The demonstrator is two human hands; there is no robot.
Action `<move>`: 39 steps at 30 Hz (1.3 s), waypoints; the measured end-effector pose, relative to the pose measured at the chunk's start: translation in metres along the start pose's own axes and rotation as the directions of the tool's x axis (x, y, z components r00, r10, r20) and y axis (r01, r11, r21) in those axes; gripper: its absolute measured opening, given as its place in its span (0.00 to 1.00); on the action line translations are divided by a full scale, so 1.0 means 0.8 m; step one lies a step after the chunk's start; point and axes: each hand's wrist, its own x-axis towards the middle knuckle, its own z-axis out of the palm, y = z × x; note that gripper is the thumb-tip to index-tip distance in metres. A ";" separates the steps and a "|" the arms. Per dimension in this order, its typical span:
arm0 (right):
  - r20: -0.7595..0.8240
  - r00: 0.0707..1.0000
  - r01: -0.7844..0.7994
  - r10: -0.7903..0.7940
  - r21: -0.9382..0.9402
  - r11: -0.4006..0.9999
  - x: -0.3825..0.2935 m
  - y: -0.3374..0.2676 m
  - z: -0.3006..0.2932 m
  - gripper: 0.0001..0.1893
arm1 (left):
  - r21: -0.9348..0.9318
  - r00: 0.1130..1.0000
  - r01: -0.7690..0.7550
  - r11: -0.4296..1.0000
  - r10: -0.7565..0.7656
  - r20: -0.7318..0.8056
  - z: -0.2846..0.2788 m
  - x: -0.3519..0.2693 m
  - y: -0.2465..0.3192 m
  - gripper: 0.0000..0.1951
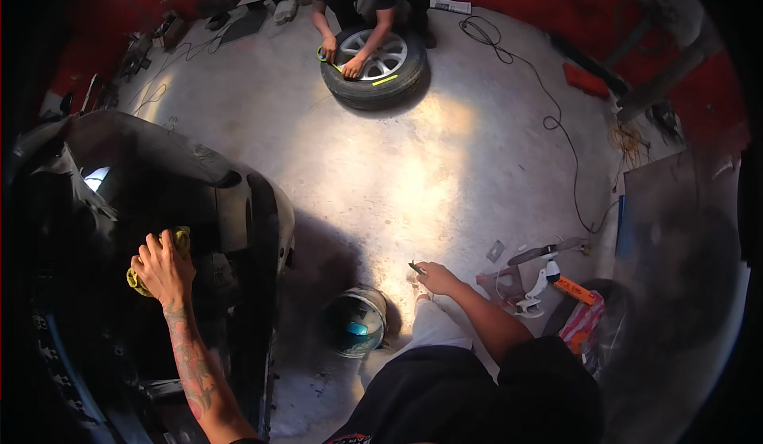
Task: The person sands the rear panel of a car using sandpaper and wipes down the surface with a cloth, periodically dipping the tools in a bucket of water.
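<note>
My left hand [165,268] grips a crumpled yellow-green cloth [138,282] over the dark inner side of a large black car body part [250,247], which looks like a bumper cover. My right hand [436,277] is above my leg, closed around a small dark object [416,268] whose kind I cannot tell. Between the car part and my leg stands a bucket [382,313] with dark liquid and a bright blue-green patch inside.
Ahead, a person [381,17] crouches over a wheel with a tire [381,95], handling yellow-green tape [384,80]. A black cable [536,77] winds across the floor at right. A white clip-on fan [539,289] and an orange box [575,290] lie near my right side.
</note>
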 end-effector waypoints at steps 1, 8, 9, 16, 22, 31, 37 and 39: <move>-0.029 1.000 -0.003 0.006 0.077 0.997 0.000 0.009 -0.002 0.23 | -0.011 1.000 0.029 1.000 -0.029 0.011 -0.004 0.000 0.000 0.24; -0.002 0.991 -0.124 0.132 0.325 0.937 0.005 0.043 0.011 0.21 | -0.068 0.989 -0.027 0.997 0.017 -0.149 0.013 -0.011 -0.002 0.27; 0.026 0.988 -0.150 0.150 0.328 0.933 0.010 0.042 0.013 0.21 | -0.120 0.978 -0.060 0.991 0.034 -0.207 0.012 -0.012 -0.001 0.28; 0.266 0.941 -0.337 0.210 0.669 0.663 0.031 0.033 0.081 0.19 | -0.859 0.992 -0.036 0.511 0.124 0.031 0.020 -0.168 0.137 0.30; 0.168 0.970 -0.237 0.174 0.804 0.546 0.001 0.036 0.115 0.16 | -0.809 0.698 0.539 0.235 0.412 0.586 0.066 -0.401 0.264 0.27; -0.171 0.916 -0.239 0.363 0.495 0.836 -0.027 0.104 0.303 0.27 | -0.471 0.281 0.832 0.292 0.511 0.812 0.275 -0.590 0.326 0.25; 0.028 0.998 -0.056 0.048 0.548 0.834 0.004 0.131 0.485 0.28 | -0.442 0.220 0.798 0.409 0.484 0.847 0.461 -0.670 0.423 0.29; 0.138 0.980 0.061 -0.143 0.477 0.877 0.023 0.110 0.482 0.25 | -0.476 0.241 0.760 0.443 0.487 0.839 0.517 -0.680 0.471 0.30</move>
